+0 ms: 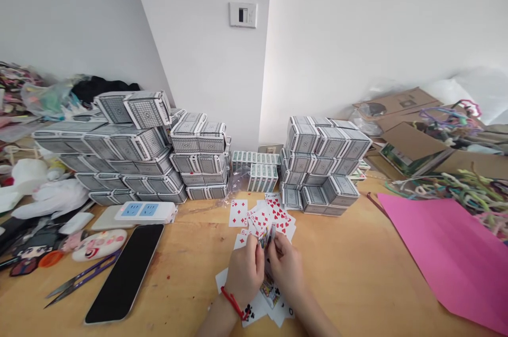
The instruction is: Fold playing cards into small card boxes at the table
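Closely pinched, the person's left hand [246, 269] has its thumb and fingers clasped on small playing cards [265, 240] held upright above the desk [337, 273]. The right hand [286, 267] meets it just to the right, its fingers likewise drawn together on the cards. How many cards are held, and whether they are bent, is hard to make out, because the fingers cover most of them. Both forearms are cut off at the near edge; a red cord [233, 302] circles the left wrist.

Beneath and around the hands lie loose cards [238, 213], overlapping, red suits on the far side and clubs on the near side; the hands hide the middle of the spread.

Farther off, small green-and-white blocks [263, 177] stand between grey card-backed stacks [198, 160] on the left and similar grey stacks [323, 162] on the right, which partly hide the blocks' ends. To the left, a black phone [125, 273] lies near scissors [81, 280] and a white power strip [146, 211]. On the right, a pink sheet [448, 252] runs out of view.
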{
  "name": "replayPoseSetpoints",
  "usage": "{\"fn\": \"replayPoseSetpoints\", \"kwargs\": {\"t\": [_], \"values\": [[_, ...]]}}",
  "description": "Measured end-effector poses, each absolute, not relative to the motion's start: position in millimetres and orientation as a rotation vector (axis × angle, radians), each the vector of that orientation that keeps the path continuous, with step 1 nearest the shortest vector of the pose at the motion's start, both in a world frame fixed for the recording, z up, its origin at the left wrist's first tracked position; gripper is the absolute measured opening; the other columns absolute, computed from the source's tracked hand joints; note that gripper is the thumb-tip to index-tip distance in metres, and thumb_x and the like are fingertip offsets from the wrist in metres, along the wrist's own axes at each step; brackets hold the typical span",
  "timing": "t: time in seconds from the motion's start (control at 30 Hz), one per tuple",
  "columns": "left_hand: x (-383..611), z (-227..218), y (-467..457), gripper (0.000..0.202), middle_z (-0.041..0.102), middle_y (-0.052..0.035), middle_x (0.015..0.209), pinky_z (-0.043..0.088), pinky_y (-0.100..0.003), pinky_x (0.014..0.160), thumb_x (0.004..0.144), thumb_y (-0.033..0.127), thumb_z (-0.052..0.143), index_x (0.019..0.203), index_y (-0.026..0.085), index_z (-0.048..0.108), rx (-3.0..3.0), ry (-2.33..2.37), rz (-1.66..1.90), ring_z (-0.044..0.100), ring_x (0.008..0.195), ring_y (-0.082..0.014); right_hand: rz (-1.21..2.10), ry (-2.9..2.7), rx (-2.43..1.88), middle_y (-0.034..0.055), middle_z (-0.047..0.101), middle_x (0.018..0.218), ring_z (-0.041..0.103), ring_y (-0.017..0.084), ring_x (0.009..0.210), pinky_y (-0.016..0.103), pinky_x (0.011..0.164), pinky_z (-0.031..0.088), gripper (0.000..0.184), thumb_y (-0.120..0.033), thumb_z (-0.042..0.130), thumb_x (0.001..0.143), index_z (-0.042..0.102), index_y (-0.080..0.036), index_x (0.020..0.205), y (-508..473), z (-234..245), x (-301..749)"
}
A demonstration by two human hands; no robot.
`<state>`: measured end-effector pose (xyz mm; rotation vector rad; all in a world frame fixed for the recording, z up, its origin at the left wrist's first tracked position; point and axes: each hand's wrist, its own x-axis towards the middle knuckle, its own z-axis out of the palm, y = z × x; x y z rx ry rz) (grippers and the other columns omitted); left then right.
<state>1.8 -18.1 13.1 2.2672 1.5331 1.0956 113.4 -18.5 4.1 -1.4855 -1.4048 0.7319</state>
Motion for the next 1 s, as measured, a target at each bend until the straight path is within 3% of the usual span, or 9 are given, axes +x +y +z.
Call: {"fn": "replayPoseSetpoints", "kwargs": {"t": [0.17, 0.37, 0.5, 0.63, 0.73, 0.87, 1.0], "values": [[3.6, 12.1, -19.4, 0.016, 0.042, 0.0055, 0.042, 0.022, -0.025, 0.036, 0.078, 0.010, 0.033, 0.072, 0.024, 0.028, 2.332, 1.518, 1.113, 0.044, 0.034, -0.0143, 0.693, -1.363, -1.499, -0.0048, 0.042, 0.047, 0.038, 0.010, 0.043, 0.020, 0.042, 0.030, 0.025, -0.039, 0.045, 0.078, 0.047, -0.020, 0.063, -18.1, 3.7, 114.0], [3.0, 12.6, -19.2, 0.016, 0.039, 0.0061, 0.043, 0.021, -0.025, 0.035, 0.079, 0.011, 0.032, 0.071, 0.024, 0.027, 2.302, 1.519, 1.141, 0.044, 0.033, -0.0142, 0.735, -1.349, -1.385, -0.0043, 0.045, 0.052, 0.040, 0.011, 0.046, 0.019, 0.045, 0.035, 0.026, -0.038, 0.044, 0.080, 0.054, -0.017, 0.091, -16.3, 3.6, 115.6], [2.3, 12.9, -18.5, 0.017, 0.038, 0.0064, 0.043, 0.021, -0.025, 0.036, 0.080, 0.011, 0.031, 0.071, 0.024, 0.025, 2.290, 1.510, 1.136, 0.044, 0.034, -0.0143, 0.728, -1.387, -1.394, -0.0009, 0.053, 0.056, 0.043, 0.011, 0.046, 0.021, 0.046, 0.035, 0.023, -0.037, 0.042, 0.082, 0.054, -0.018, 0.080, -18.2, 4.8, 114.9], [2.5, 13.0, -18.3, 0.017, 0.039, 0.0065, 0.043, 0.021, -0.024, 0.036, 0.080, 0.011, 0.031, 0.072, 0.024, 0.025, 2.299, 1.495, 1.108, 0.044, 0.034, -0.0143, 0.731, -1.363, -1.438, -0.0028, 0.050, 0.053, 0.043, 0.011, 0.045, 0.020, 0.045, 0.034, 0.021, -0.038, 0.045, 0.080, 0.051, -0.019, 0.071, -18.3, 4.9, 115.5], [2.1, 13.7, -17.9, 0.018, 0.039, 0.0065, 0.044, 0.022, -0.025, 0.037, 0.080, 0.010, 0.032, 0.072, 0.024, 0.025, 2.310, 1.491, 1.110, 0.045, 0.035, -0.0144, 0.761, -1.347, -1.429, -0.0033, 0.048, 0.054, 0.043, 0.011, 0.047, 0.020, 0.046, 0.035, 0.023, -0.039, 0.044, 0.080, 0.052, -0.019, 0.076, -16.7, 3.8, 116.4], [1.1, 14.9, -18.1, 0.018, 0.040, 0.0064, 0.044, 0.023, -0.024, 0.038, 0.081, 0.010, 0.032, 0.071, 0.024, 0.026, 2.301, 1.470, 1.112, 0.045, 0.036, -0.0137, 0.773, -1.322, -1.397, 0.0010, 0.056, 0.063, 0.050, 0.013, 0.052, 0.021, 0.050, 0.039, 0.028, -0.040, 0.043, 0.080, 0.055, -0.017, 0.090, -16.2, 3.0, 116.9], [0.8, 15.0, -19.4, 0.017, 0.040, 0.0064, 0.044, 0.023, -0.024, 0.038, 0.082, 0.012, 0.031, 0.070, 0.023, 0.027, 2.278, 1.486, 1.067, 0.046, 0.036, -0.0132, 0.744, -1.362, -1.405, -0.0001, 0.054, 0.057, 0.049, 0.013, 0.049, 0.021, 0.049, 0.038, 0.024, -0.038, 0.042, 0.082, 0.055, -0.018, 0.080, -18.4, 4.1, 117.7]]}}
